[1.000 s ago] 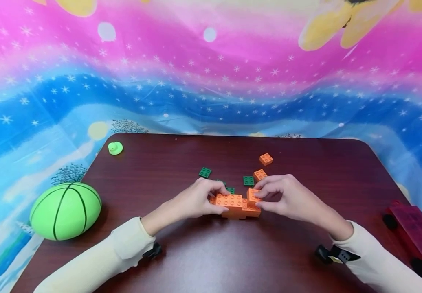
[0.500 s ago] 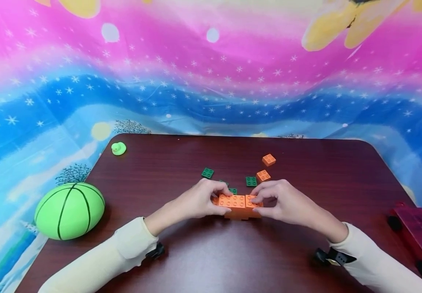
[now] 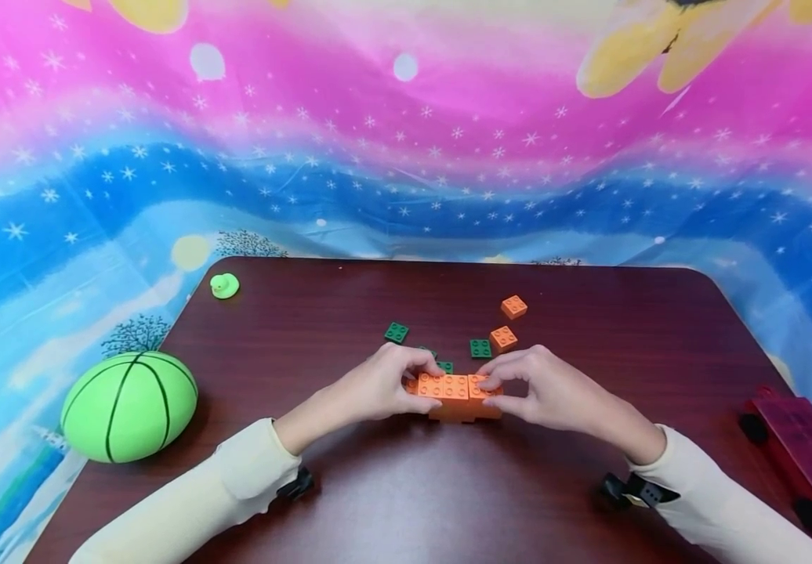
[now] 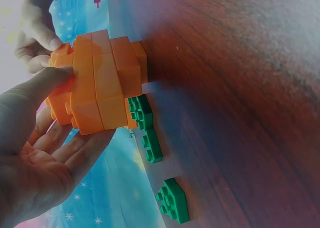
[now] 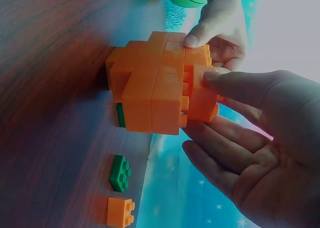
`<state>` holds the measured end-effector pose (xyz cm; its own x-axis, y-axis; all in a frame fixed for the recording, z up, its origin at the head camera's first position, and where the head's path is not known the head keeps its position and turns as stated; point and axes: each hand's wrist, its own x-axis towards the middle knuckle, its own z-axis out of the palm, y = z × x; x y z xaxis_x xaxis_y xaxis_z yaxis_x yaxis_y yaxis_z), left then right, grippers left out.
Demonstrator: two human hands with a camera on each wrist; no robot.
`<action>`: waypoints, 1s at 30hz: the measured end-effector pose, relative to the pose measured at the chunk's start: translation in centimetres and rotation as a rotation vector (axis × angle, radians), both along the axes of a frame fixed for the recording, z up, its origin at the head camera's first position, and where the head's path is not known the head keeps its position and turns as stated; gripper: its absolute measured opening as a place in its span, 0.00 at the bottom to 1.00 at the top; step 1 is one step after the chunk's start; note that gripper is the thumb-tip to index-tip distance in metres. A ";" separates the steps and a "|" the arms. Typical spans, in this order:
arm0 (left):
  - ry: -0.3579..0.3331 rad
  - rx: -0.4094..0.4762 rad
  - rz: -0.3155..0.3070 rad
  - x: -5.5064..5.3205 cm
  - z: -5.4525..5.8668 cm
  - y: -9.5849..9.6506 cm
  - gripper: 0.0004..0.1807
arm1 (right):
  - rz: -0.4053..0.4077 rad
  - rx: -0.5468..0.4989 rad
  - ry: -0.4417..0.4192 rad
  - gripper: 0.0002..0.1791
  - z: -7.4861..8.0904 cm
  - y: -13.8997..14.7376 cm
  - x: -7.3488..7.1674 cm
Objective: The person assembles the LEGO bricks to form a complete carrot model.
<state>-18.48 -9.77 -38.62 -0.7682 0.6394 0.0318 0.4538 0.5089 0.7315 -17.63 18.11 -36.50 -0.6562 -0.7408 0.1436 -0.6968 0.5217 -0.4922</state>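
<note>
1. Orange throughout, found the stacked brick build point(image 3: 454, 409) near the middle of the surface point(image 3: 406, 486), directly between left hand point(image 3: 381, 384) and right hand point(image 3: 550, 392).
2. Noted its long axis running left to right, from one hand to the other, with layers stepping narrower toward the bottom. Seemed to stand upright; could not settle the contact underneath.
3. Saw the left hand holding the build's left end in a narrow grip, thumb on the near side and fingers behind.
4. Saw the right hand pinching the small top brick point(image 5: 202, 100) at the right end, thumb opposite fingers, and so counted it the nearer hand to that brick.
5. Judged the deciding relation to be the seat of that brick on the layer below: roughly level with the neighbouring top course in the head view, with bare studs point(image 5: 185, 105) just beside it in the right wrist view. Could not tell whether pressed fully home.
6. Placed two loose orange bricks point(image 3: 503, 338) beyond the build toward the right hand, and several green bricks point(image 3: 396, 332) beyond it too, one partly masked by the left hand.
7. Searched for brands, labels and writing: made out none on bricks, green ball point(image 3: 129, 407) or black wrist devices point(image 3: 296, 483). Found stud tops too small to read.
</note>
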 end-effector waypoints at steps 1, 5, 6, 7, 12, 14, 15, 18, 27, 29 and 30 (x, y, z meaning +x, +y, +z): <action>-0.001 -0.001 0.002 0.0 0.0 0.0 0.13 | 0.002 -0.004 -0.011 0.09 0.0 0.0 0.0; -0.007 -0.005 0.008 0.2 -0.1 0.0 0.14 | 0.012 -0.012 -0.051 0.10 -0.2 0.0 0.1; -0.007 -0.005 0.008 0.2 -0.1 0.0 0.13 | 0.011 -0.012 -0.055 0.10 -0.2 0.0 0.1; -0.007 -0.004 0.008 0.2 -0.2 0.0 0.13 | 0.010 -0.012 -0.057 0.09 -0.2 0.0 0.1; -0.001 -0.003 0.003 0.1 -0.2 0.1 0.13 | 0.010 -0.002 -0.038 0.09 -0.3 0.0 0.1; 0.002 -0.003 0.003 0.1 -0.2 0.1 0.13 | 0.015 -0.001 -0.032 0.09 -0.3 0.1 0.1; 0.005 -0.003 0.004 0.0 -0.2 0.1 0.13 | 0.016 -0.002 -0.031 0.09 -0.2 0.1 0.0; 0.008 -0.003 0.007 0.0 -0.2 0.1 0.14 | 0.019 -0.007 -0.026 0.08 -0.2 0.0 -0.1; 0.009 0.011 -0.001 0.0 0.1 0.0 0.14 | -0.004 0.018 -0.045 0.08 0.0 -0.2 0.0; 0.010 0.012 -0.001 0.0 0.1 0.0 0.14 | -0.002 0.020 -0.048 0.08 0.0 -0.2 0.0; 0.012 0.013 -0.001 0.0 0.1 0.0 0.14 | -0.002 0.019 -0.050 0.08 0.0 -0.2 0.0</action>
